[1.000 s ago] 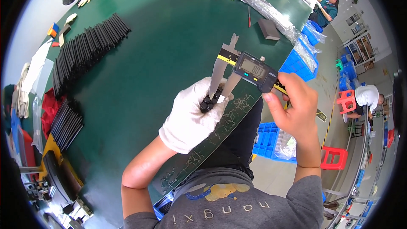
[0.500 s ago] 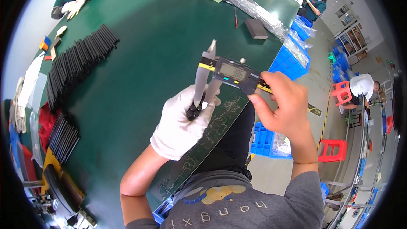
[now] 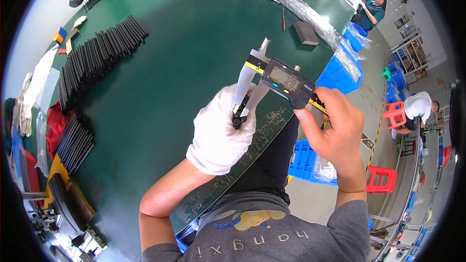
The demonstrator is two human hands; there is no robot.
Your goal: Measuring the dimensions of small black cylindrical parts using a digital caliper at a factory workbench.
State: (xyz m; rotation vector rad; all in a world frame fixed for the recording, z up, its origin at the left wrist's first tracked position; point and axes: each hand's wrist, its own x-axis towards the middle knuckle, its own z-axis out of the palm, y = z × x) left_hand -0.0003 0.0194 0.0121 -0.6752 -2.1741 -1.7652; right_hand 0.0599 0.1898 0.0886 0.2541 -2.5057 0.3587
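- The gloved left hand (image 3: 218, 133) was closed around a small bundle of black rods (image 3: 237, 120), ends turned up, apparently so that the tips stood clear of the glove.
- The bare right hand (image 3: 335, 121) pinched the digital caliper (image 3: 286, 80) by its right end between thumb and fingers, which left the display uncovered and facing the wearer.
- The caliper's long jaws pointed down and near, at the rod ends; whether they touched a rod was too small to tell.
- Both hands met over the near right edge of the green table (image 3: 184, 63), close to the body, presumably for steadiness.
- Far left, a row of black tubes (image 3: 102, 56) lay side by side, likely for easy picking; nearer, thin dark rods (image 3: 76, 143) lay beside a red cloth (image 3: 56, 121).
- Far right, a dark brown block (image 3: 306, 33) sat near a clear plastic-wrapped bundle (image 3: 310, 14), beyond the hands' working space.
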